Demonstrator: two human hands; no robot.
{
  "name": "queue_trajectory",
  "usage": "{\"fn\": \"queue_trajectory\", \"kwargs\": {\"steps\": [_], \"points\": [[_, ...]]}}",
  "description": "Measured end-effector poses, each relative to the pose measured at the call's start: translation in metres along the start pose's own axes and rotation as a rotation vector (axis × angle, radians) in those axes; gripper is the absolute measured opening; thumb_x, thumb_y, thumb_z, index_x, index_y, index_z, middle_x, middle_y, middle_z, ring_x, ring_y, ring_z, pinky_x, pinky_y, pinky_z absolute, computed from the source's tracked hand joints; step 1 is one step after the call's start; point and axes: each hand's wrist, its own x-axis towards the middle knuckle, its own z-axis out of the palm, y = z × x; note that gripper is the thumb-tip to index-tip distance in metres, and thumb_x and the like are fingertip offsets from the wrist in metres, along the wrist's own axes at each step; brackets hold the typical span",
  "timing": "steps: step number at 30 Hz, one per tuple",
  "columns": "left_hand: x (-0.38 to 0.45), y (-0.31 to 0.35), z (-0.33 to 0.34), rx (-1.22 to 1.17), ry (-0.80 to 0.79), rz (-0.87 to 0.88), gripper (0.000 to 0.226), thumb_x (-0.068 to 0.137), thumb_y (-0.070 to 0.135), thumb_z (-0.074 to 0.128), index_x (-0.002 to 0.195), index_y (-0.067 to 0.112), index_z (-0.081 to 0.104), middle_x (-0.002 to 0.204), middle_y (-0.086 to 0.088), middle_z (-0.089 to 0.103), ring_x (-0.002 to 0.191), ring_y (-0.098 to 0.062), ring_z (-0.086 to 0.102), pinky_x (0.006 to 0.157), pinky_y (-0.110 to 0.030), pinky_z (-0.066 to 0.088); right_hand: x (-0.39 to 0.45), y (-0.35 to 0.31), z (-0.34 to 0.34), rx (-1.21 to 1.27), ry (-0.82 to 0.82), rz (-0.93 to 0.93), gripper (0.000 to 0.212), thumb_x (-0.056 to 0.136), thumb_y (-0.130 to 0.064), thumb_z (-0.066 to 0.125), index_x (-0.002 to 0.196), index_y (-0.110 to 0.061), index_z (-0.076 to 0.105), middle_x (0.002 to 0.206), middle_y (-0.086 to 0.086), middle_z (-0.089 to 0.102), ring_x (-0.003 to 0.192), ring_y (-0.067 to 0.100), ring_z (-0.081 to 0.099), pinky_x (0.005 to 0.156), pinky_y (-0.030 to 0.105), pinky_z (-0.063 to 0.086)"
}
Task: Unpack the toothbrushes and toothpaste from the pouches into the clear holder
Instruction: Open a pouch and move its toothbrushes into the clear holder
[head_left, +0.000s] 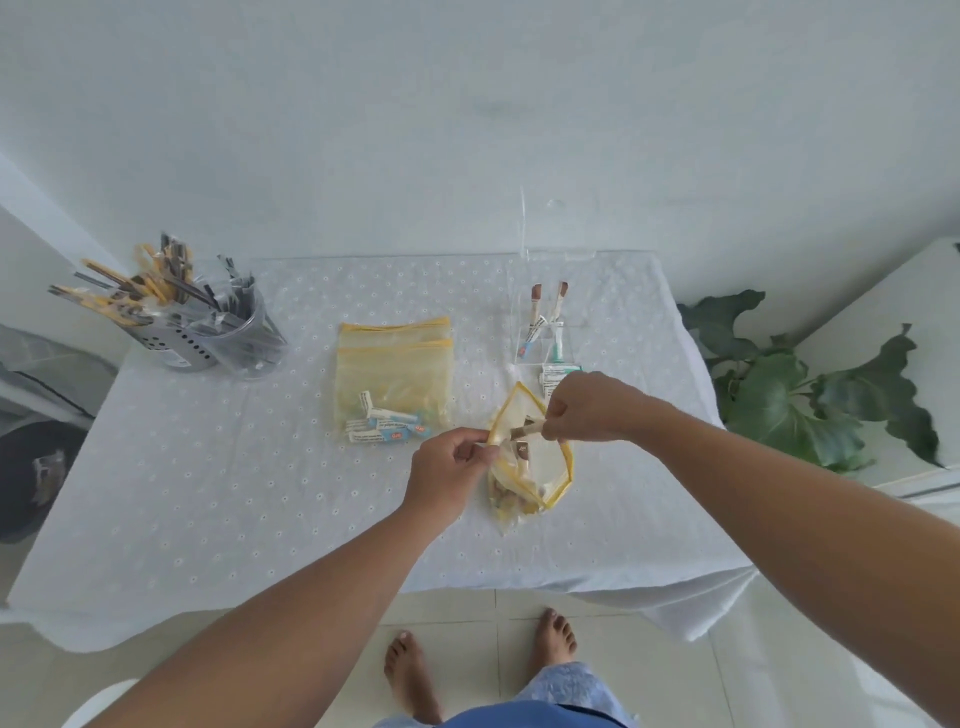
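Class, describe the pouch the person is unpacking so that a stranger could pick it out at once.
On the white-clothed table, look nearest the front edge, between the two hands. The open pouch stands there, its rim pinched by the left hand. Unlike the flat pouches behind it, its mouth gapes.

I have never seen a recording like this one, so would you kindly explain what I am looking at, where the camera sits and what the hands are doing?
There is no machine here: a person wears a wide-angle camera on the head, looking down at their own two arms and bare feet. They stand at a table covered in a white eyelet cloth. The left hand pinches the rim of an open yellow-edged pouch, while the right hand pinches a brown-tipped toothbrush at the pouch's mouth. Behind it stands the clear holder, already containing two toothbrushes and some small tubes. In the middle lie more pouches stacked flat, with toothpaste tubes inside. At far left a grey caddy holds wrapped utensils, and a green plant sits to the right.
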Motion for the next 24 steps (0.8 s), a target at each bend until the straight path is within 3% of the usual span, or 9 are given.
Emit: {"fn": "queue_trajectory", "kwargs": {"steps": [4, 8, 14, 17, 24], "points": [[0.002, -0.003, 0.0, 0.029, 0.006, 0.008, 0.017, 0.088, 0.028, 0.079, 0.105, 0.025, 0.08, 0.08, 0.009, 0.075, 0.074, -0.004, 0.067, 0.064, -0.009, 0.046, -0.012, 0.023, -0.042, 0.072, 0.062, -0.02, 0.017, 0.084, -0.035, 0.074, 0.071, -0.024, 0.078, 0.075, -0.005, 0.072, 0.063, 0.007, 0.058, 0.058, 0.023, 0.042], [0.004, -0.006, 0.001, 0.005, 0.005, -0.004, 0.016, 0.087, 0.028, 0.081, 0.103, 0.026, 0.08, 0.083, 0.004, 0.078, 0.083, -0.018, 0.071, 0.067, -0.015, 0.049, -0.003, 0.048, -0.078, 0.196, 0.19, 0.042, 0.018, 0.089, -0.035, 0.075, 0.08, -0.02, 0.08, 0.073, 0.003, 0.075, 0.062, 0.011, 0.06, 0.057, 0.023, 0.042], [0.005, -0.007, 0.003, -0.039, -0.016, -0.027, 0.013, 0.086, 0.026, 0.081, 0.099, 0.029, 0.08, 0.086, 0.0, 0.078, 0.079, -0.013, 0.07, 0.066, -0.011, 0.049, 0.043, 0.064, -0.103, 0.452, 0.419, 0.255, 0.018, 0.087, -0.026, 0.073, 0.088, -0.009, 0.079, 0.07, 0.005, 0.071, 0.046, 0.011, 0.051, 0.047, 0.022, 0.038], [0.009, -0.008, 0.003, -0.047, -0.017, -0.024, 0.014, 0.087, 0.025, 0.081, 0.1, 0.027, 0.08, 0.085, -0.001, 0.077, 0.074, -0.006, 0.066, 0.065, -0.012, 0.048, 0.069, 0.061, -0.108, 0.514, 0.448, 0.355, 0.024, 0.088, -0.026, 0.071, 0.092, -0.003, 0.078, 0.068, 0.006, 0.068, 0.046, 0.016, 0.051, 0.048, 0.024, 0.041], [0.017, -0.013, 0.001, -0.062, -0.03, -0.036, 0.014, 0.087, 0.028, 0.081, 0.101, 0.027, 0.08, 0.088, 0.0, 0.078, 0.086, -0.019, 0.072, 0.07, -0.017, 0.052, 0.109, 0.048, -0.109, 0.476, 0.419, 0.378, 0.032, 0.084, -0.028, 0.073, 0.097, 0.0, 0.076, 0.079, 0.01, 0.07, 0.063, 0.025, 0.06, 0.055, 0.027, 0.045]]}}
